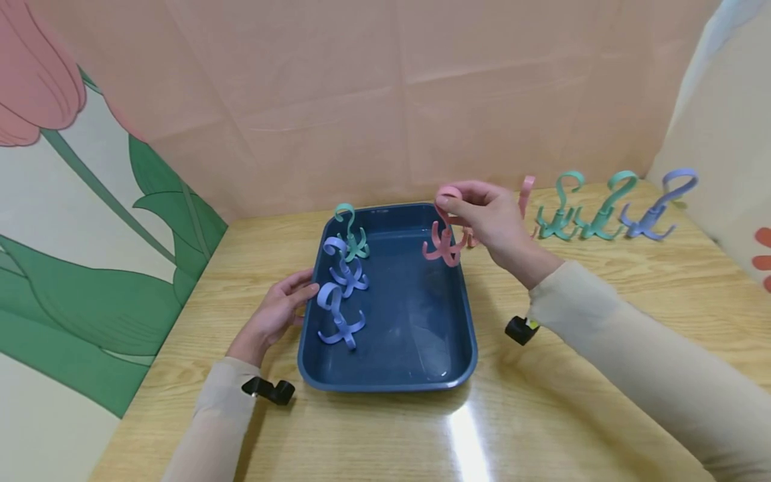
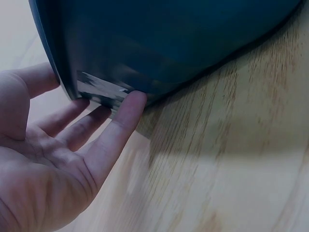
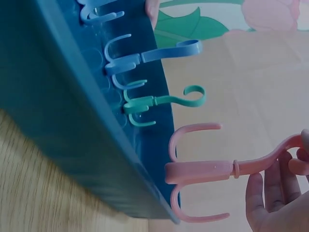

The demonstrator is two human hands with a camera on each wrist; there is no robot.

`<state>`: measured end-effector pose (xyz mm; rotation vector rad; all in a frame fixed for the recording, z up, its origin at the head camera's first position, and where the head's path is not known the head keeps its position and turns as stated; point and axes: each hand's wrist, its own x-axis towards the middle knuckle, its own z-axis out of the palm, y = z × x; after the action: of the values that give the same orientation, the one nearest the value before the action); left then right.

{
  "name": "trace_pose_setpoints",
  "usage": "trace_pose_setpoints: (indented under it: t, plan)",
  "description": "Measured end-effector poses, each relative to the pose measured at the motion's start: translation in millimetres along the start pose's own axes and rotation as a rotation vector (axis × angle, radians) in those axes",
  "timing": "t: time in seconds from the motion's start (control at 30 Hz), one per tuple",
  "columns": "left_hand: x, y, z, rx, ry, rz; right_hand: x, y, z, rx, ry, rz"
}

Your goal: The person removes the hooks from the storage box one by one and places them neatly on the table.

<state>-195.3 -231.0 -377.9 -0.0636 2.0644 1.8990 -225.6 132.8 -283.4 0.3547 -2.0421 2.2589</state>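
Note:
In the head view my right hand [image 1: 496,217] pinches the curved top of a pink four-pronged hanging hook [image 1: 444,248], holding it upright over the far right part of a dark blue tray [image 1: 385,387]. The right wrist view shows the prongs of this hook [image 3: 200,172] close to the tray's wall. My left hand [image 1: 282,309] holds the tray's left side, thumb over the rim and fingers on the outer wall. Along that side, inside the tray, stand a green hook [image 1: 354,248] and two purple hooks, one farther [image 1: 349,276] and one nearer [image 1: 341,328].
Right of the tray, two green hooks, one on the left [image 1: 560,217] and one on the right [image 1: 602,217], stand beside a purple hook [image 1: 652,215]. Pink hook parts [image 1: 527,191] show behind my right hand. A peach-coloured backdrop [image 1: 391,100] rises behind the wooden table [image 1: 385,435].

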Motion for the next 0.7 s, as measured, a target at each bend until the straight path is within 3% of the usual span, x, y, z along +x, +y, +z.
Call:
trace_pose_setpoints:
  t: [0.37, 0.7]
  plan:
    - [0.0, 0.5, 0.3, 0.002, 0.0, -0.003, -8.5, -0.6, -30.0, 0.113, -0.073, -0.087]
    - [-1.1, -0.1, -0.4, -0.004, -0.001, 0.0, -11.2, 4.8, -59.3, 0.157, -0.109, -0.051]
